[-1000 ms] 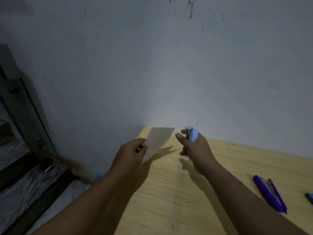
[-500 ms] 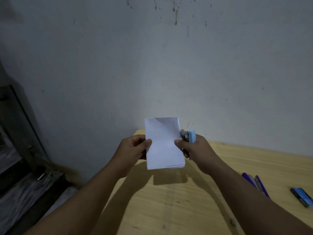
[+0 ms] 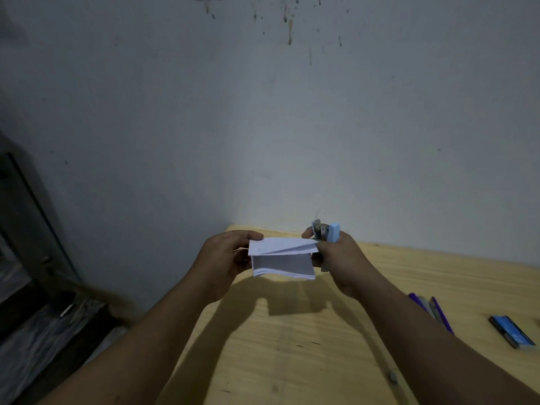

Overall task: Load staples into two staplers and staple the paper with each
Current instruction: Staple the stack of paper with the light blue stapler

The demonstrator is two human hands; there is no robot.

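A small stack of white paper (image 3: 282, 263), folded over at its top, is held in the air above the wooden table (image 3: 292, 346). My left hand (image 3: 226, 260) pinches the stack's left edge. My right hand (image 3: 340, 260) grips a light blue stapler (image 3: 328, 233) upright, its metal mouth pointing up, and its fingers touch the paper's right edge. A purple stapler (image 3: 432, 311) lies on the table to the right, partly hidden by my right forearm.
A blue and black staple box (image 3: 511, 333) lies at the table's right. A small grey bit (image 3: 392, 377) sits beside my right forearm. The grey wall stands just behind the table's far edge. Left of the table, a dark frame and the floor.
The paper went from upright and flat to folded over at the top, now wider than tall. Both hands stayed close together on it, and the view tilted up slightly.
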